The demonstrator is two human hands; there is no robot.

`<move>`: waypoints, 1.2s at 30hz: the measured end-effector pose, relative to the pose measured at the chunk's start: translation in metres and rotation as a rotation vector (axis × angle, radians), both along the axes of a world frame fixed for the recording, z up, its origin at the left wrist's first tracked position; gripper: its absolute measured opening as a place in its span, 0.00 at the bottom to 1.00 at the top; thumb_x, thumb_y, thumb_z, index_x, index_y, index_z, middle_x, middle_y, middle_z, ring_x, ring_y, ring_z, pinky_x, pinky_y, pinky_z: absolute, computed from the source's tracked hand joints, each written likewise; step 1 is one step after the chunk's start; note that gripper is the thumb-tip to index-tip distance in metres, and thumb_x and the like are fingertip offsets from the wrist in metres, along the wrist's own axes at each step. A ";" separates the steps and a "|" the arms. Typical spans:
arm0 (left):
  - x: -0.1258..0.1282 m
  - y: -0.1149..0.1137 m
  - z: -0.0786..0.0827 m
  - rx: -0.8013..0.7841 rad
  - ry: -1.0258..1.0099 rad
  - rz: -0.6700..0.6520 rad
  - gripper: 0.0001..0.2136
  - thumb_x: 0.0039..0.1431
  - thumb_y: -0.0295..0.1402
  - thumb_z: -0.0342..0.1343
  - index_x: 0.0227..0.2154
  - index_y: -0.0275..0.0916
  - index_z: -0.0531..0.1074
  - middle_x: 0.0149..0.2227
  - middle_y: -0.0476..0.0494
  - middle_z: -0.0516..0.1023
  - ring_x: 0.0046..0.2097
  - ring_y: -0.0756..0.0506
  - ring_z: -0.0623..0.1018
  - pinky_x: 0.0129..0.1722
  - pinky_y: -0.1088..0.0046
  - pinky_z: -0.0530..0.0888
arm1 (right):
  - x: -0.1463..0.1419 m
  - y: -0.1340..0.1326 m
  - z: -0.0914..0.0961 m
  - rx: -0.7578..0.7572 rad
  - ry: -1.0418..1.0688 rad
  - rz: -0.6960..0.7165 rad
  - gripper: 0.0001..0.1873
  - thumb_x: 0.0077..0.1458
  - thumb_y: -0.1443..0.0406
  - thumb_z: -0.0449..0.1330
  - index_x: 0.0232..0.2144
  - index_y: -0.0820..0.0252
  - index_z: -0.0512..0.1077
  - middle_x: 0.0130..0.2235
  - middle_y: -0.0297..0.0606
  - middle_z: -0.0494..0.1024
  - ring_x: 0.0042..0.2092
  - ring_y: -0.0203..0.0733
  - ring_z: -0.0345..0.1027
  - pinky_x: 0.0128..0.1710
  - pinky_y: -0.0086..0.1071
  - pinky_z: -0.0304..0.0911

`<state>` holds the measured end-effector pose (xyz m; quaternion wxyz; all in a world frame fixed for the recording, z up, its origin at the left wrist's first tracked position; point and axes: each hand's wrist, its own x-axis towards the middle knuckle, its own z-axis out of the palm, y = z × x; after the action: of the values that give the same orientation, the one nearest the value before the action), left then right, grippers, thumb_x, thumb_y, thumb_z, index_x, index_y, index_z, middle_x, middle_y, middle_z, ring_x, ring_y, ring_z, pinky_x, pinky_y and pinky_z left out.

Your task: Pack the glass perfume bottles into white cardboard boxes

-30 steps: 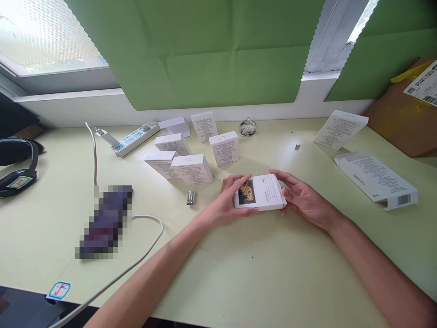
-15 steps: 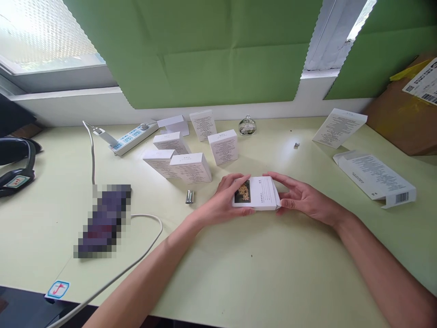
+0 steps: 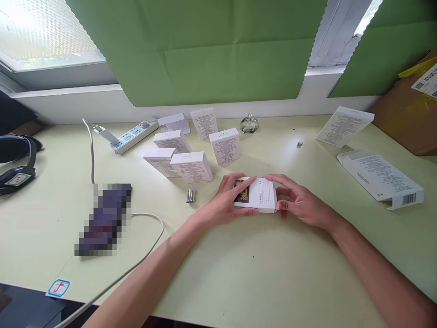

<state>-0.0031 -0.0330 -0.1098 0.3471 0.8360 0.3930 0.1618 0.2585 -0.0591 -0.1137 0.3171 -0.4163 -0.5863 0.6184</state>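
Two hands (image 3: 259, 202) around flat white cardboard box (image 3: 261, 197)

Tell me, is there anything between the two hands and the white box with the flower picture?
Nothing visible is. The left hand grips the left end of the white box and the right hand grips its right end, both touching it directly. The small metal cylinder lies apart, to the left.

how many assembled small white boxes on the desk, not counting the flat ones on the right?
7. One in both hands; five clustered behind; one by the power strip, partly hidden.
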 end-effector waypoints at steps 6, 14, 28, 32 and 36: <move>-0.005 0.004 0.004 0.034 0.022 -0.060 0.36 0.59 0.51 0.60 0.67 0.58 0.53 0.64 0.41 0.54 0.66 0.36 0.55 0.63 0.56 0.66 | 0.004 0.001 0.006 -0.036 -0.049 0.020 0.32 0.58 0.57 0.65 0.62 0.39 0.61 0.65 0.37 0.58 0.53 0.47 0.67 0.32 0.34 0.77; -0.013 0.009 0.009 -0.001 0.004 -0.057 0.33 0.59 0.46 0.62 0.65 0.58 0.57 0.65 0.43 0.54 0.66 0.38 0.57 0.59 0.60 0.72 | 0.003 -0.007 0.016 0.274 -0.425 0.007 0.40 0.52 0.56 0.68 0.64 0.33 0.57 0.68 0.33 0.54 0.48 0.42 0.70 0.32 0.33 0.73; -0.008 0.008 0.006 0.030 0.063 -0.020 0.32 0.61 0.51 0.57 0.66 0.55 0.56 0.65 0.40 0.53 0.68 0.37 0.55 0.65 0.56 0.64 | -0.006 -0.014 0.019 0.274 -0.644 -0.029 0.38 0.60 0.64 0.54 0.67 0.39 0.44 0.54 0.37 0.68 0.31 0.35 0.67 0.31 0.33 0.68; -0.006 0.007 0.003 0.063 0.063 -0.012 0.32 0.61 0.51 0.57 0.66 0.54 0.56 0.64 0.39 0.54 0.67 0.37 0.56 0.64 0.56 0.64 | -0.015 -0.015 0.017 0.436 -0.766 -0.050 0.39 0.61 0.65 0.51 0.69 0.44 0.40 0.67 0.42 0.57 0.44 0.43 0.72 0.37 0.38 0.71; -0.005 0.006 0.001 0.087 0.051 0.003 0.32 0.61 0.51 0.57 0.66 0.54 0.56 0.64 0.40 0.55 0.66 0.36 0.56 0.65 0.56 0.63 | -0.020 -0.015 0.010 0.532 -0.819 -0.076 0.38 0.63 0.65 0.48 0.70 0.45 0.37 0.71 0.39 0.52 0.58 0.51 0.68 0.46 0.43 0.72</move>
<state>-0.0084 -0.0271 -0.1090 0.3000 0.8536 0.3955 0.1581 0.2383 -0.0745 -0.1041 0.1783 -0.5509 -0.7849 0.2205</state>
